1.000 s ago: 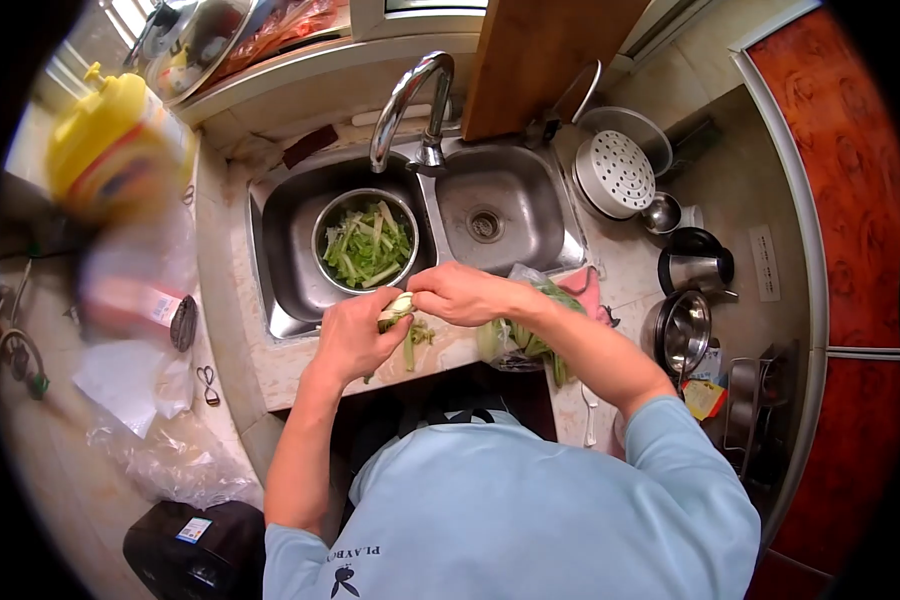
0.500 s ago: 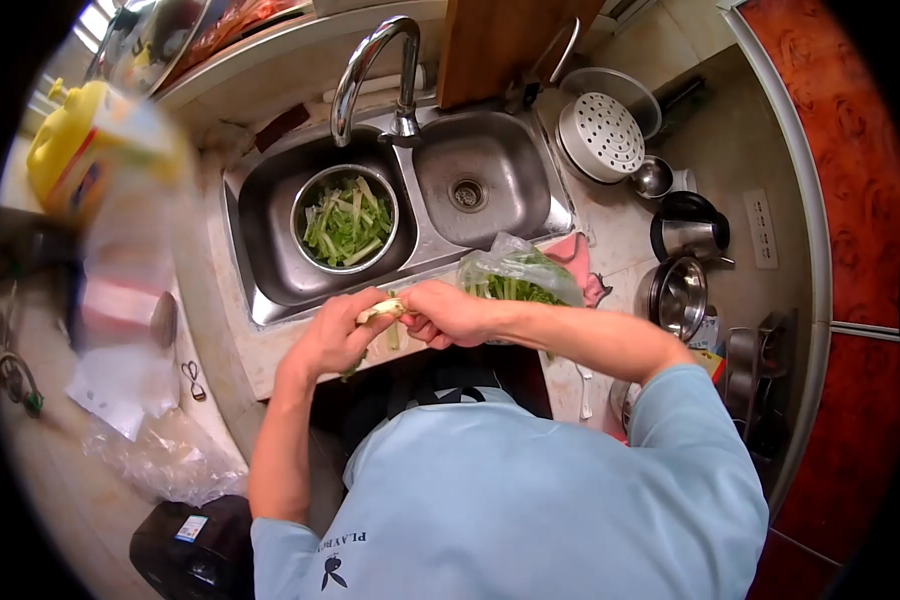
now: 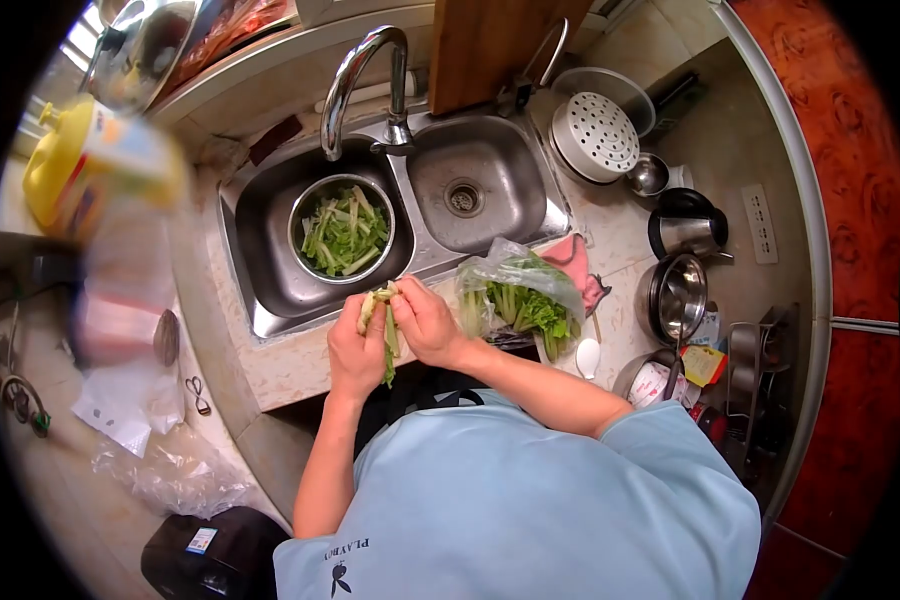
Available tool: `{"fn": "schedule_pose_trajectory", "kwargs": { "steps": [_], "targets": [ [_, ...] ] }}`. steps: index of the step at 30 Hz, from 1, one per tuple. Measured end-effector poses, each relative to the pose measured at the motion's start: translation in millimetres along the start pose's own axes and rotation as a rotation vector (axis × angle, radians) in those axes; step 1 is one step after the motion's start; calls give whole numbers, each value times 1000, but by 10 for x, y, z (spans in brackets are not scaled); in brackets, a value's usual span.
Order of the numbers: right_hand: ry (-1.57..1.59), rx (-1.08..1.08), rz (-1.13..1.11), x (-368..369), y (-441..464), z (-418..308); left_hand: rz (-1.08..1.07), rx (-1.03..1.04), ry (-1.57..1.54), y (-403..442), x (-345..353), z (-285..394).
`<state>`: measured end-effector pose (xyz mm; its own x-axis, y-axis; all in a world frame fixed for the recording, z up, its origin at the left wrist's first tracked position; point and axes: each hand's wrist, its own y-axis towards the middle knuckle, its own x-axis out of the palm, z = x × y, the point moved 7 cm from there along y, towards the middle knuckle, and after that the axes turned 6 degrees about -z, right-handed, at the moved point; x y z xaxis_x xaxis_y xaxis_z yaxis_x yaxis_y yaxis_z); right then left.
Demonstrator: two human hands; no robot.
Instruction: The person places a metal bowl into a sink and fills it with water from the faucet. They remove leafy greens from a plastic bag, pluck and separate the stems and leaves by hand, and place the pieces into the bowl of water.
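Right forearm [image 3: 545, 385] lower now, hand [image 3: 422, 322] probably on the stalk [image 3: 367, 312]

A loose, pale-blue T-shirt [image 3: 530, 490] with short sleeves [image 3: 670, 440] clothes the worker, its front marked with small dark "PLAYBOY" lettering [image 3: 348, 548] beside a black rabbit-head emblem [image 3: 340, 578]; black fabric [image 3: 450, 399] shows past the hem.

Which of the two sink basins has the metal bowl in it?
The left basin: the metal bowl of greens sits in it. The right basin holds no bowl, and its round drain shows uncovered.
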<state>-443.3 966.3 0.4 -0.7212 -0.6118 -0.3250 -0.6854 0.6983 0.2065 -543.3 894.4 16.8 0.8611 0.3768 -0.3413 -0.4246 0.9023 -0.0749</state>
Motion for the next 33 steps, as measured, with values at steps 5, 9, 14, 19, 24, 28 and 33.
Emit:
{"fn": "schedule_pose_trajectory", "kwargs": {
  "steps": [5,9,14,19,24,28,33],
  "targets": [
    [21,237,-91,-284,115,328,-277,-276,-266,12,-15,-456],
    [378,409,-228,-255,92,359,-270,-306,-539,308,-126,-637],
    [676,451,-256,-221,73,212,-306,-188,-936,510,-103,-294],
    [753,415,-258,-276,21,147,-160,-217,-914,694,-106,-606],
    [749,450,-206,-354,-38,221,-57,-259,-729,1094,-226,-869],
    [640,449,-178,-401,-72,205,381,7,98,1100,-533,-633],
    [569,420,-244,-364,-88,170,-201,521,210,447,50,524]
  ]
}}
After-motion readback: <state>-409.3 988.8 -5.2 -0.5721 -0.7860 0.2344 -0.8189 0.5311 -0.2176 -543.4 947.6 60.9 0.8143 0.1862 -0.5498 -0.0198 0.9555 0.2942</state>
